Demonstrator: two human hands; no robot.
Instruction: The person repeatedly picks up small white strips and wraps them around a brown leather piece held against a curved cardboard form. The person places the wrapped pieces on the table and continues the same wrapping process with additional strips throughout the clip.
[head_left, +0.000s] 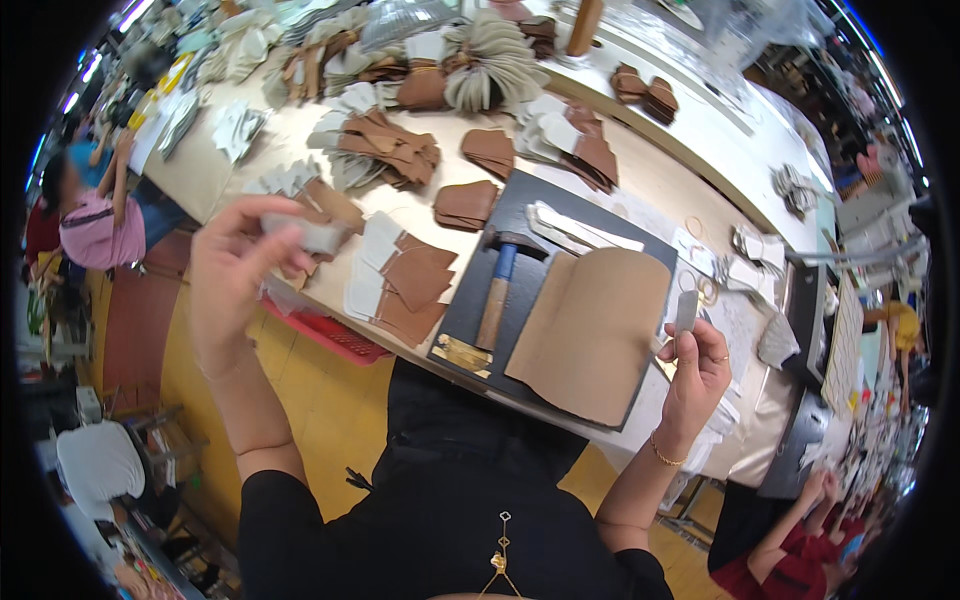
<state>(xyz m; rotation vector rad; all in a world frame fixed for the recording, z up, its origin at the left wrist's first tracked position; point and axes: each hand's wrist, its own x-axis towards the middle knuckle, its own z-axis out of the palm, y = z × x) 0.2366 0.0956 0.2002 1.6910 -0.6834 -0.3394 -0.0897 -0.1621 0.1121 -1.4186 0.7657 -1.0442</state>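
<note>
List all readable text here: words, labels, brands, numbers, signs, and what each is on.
None readable.
Curved tan cardboard-like sheet: no print visible.
Hammer with blue-and-wood handle: no marking readable.
Blurred pale grey piece in left hand: can't tell.
Small flat grey piece in right hand: too small to tell.
Background: too small or blurred.

L hand [236, 238], R hand [698, 368] apart

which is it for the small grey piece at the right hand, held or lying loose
Held: the right hand pinches the small grey piece near one end, and the other end sticks out free.
</note>
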